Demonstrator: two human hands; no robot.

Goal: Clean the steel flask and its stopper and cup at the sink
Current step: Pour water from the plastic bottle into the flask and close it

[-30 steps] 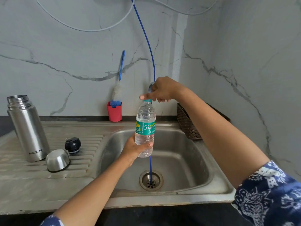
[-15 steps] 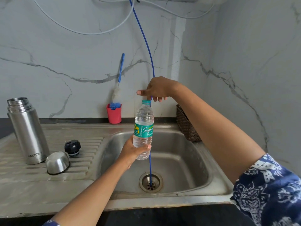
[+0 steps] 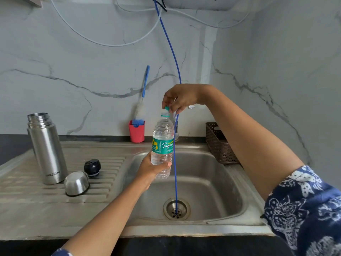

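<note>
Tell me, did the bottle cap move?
Yes, upward: the cap now sits higher above the red brush holder, lifted off the bottle by the right hand.

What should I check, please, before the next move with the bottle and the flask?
1. Bottle opened: ok; the right hand pinches the cap above the neck.
2. Grip on the water bottle: ok; the left hand wraps it, upright over the sink.
3. Mouth of the steel flask: ok; uncovered, flask upright.
4. Flask parts apart: ok; the stopper and the cup lie beside it, cup mouth down.
5. Flask interior empty: cannot tell.
</note>
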